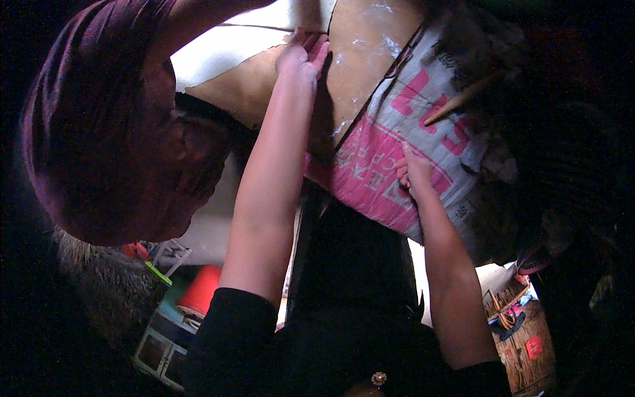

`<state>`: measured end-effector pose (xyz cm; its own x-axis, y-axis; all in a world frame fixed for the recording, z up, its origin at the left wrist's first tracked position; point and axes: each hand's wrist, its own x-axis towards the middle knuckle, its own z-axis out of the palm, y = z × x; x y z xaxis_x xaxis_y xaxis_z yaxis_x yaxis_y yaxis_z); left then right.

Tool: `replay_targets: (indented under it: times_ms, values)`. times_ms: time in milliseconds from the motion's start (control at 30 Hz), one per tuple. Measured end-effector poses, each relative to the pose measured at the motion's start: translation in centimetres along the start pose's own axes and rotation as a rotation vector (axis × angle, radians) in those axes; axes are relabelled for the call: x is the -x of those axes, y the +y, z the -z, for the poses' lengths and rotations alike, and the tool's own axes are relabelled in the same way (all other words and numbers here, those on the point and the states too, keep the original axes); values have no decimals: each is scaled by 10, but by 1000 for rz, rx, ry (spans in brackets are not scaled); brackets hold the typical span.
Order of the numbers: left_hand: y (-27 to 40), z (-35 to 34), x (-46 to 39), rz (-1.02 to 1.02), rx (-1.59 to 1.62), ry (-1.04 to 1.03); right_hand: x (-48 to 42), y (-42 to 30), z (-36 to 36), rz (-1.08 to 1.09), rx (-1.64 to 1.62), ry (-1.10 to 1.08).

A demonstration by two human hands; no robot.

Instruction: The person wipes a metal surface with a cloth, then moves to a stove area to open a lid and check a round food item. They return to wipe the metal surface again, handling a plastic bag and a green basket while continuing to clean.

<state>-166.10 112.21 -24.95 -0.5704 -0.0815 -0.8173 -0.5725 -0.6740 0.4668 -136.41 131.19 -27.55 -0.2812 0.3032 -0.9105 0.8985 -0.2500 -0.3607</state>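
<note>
My left hand (305, 53) reaches far forward, its fingers extended along a dark seam in a brown sheet-like surface (369, 59). That surface carries white powdery smears. Beside the hand lies a bright white sheet (230, 57) with a ragged edge; whether the fingers touch it is unclear. On a pink and white woven sack (372, 164) with printed lettering rests my right hand (415, 171), several fingers curled and the index finger stretched forward. I cannot tell if it pinches the sack. A pointed wooden stick (449, 106) lies over the sack, its far end lost in shadow.
Close on the left is a person in a purple garment (114, 124). A red bucket-like container (201, 290) and a glazed cabinet (161, 355) show at lower left. At lower right are a brown wood-like surface (528, 327) and small clutter. Deep shadow hides the right side.
</note>
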Motion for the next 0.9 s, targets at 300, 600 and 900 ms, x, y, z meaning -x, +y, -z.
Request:
replay_targets:
  times_ms: [300, 600, 900]
  values:
    - [-11, 4, -44, -43, -188, -352, 0, 0, 3, 28, -19, -22]
    - [-7, -17, -15, -13, -341, -92, 4, -3, 1, 11, -22, -25]
    - [-35, 4, 1, -1056, -1009, 154, 4, -2, 1, 18, -31, -31]
